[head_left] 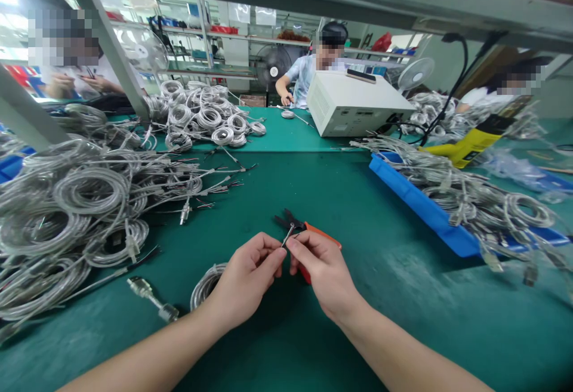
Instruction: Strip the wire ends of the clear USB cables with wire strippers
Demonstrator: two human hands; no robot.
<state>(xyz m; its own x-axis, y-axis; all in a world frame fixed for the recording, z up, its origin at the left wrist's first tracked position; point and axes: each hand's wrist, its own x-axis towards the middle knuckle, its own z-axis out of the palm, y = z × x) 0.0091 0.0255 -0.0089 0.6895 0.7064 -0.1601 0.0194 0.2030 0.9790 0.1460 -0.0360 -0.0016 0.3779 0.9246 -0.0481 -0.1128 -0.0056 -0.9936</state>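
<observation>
My left hand (pixel 249 275) and my right hand (pixel 323 271) meet over the green mat (pixel 340 201), fingers pinched together on a thin wire end (pixel 287 237) that sticks up between them. The right hand also grips orange-handled cutters (pixel 313 232), their black jaws pointing away from me. A coiled grey cable (pixel 205 284) lies under my left wrist, and its plug (pixel 145 289) rests on the mat to the left.
A big heap of coiled grey cables (pixel 76 201) fills the left. A blue tray (pixel 425 207) with more cables sits on the right. A white machine (pixel 358 108) and a yellow device (pixel 474 141) stand behind. Three people sit across the bench.
</observation>
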